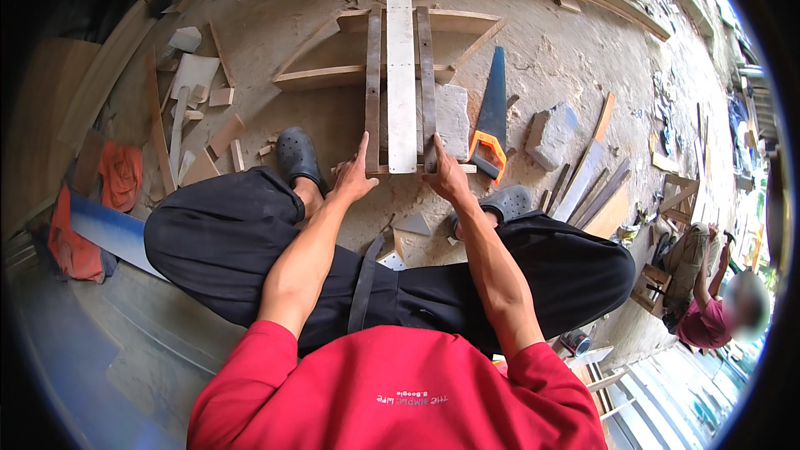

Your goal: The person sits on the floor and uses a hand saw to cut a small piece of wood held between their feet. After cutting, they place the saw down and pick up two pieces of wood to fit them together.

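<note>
An orange cloth point(122, 175) lies left of scattered wood offcuts point(200, 162). The left hand point(354, 175), index finger extended, touches a dark strip point(373, 75) of the wooden frame point(325, 77), centred ahead with its white slat point(401, 75). The right hand point(447, 173), apart from it, touches the right strip point(426, 75); I cannot tell whether either grips. A handsaw point(492, 108) lies beyond.
</note>
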`<state>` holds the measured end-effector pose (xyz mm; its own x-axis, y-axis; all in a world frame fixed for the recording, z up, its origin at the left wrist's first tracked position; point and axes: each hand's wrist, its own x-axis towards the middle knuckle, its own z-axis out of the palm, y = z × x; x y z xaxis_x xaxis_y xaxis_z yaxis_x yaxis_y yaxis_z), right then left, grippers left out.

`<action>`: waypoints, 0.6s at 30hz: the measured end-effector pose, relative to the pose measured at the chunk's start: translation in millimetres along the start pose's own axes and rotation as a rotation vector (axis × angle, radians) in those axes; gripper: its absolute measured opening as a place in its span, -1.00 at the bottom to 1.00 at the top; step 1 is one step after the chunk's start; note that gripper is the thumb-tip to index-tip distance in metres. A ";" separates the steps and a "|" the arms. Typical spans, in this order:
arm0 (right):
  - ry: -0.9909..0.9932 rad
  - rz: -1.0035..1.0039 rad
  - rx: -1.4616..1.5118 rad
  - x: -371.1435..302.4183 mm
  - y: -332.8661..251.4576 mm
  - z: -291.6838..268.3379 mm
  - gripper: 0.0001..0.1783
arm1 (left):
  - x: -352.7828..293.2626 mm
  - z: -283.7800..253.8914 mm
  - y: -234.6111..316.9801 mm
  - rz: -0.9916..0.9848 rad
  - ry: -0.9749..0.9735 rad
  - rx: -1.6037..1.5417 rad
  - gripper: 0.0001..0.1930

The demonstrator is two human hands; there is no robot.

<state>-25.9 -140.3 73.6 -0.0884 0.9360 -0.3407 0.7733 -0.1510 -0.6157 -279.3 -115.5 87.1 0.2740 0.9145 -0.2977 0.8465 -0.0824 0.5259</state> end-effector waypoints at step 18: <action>0.041 0.200 0.361 12.3 -13.4 -1.0 -0.05 | 24.0 39.0 -35.0 -0.074 0.266 -0.503 -0.09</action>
<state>-36.8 -126.4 78.3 0.0718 0.8878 -0.4546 0.5024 -0.4259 -0.7525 -284.5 -106.1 30.5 0.0434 0.9842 -0.1717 0.5196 0.1246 0.8453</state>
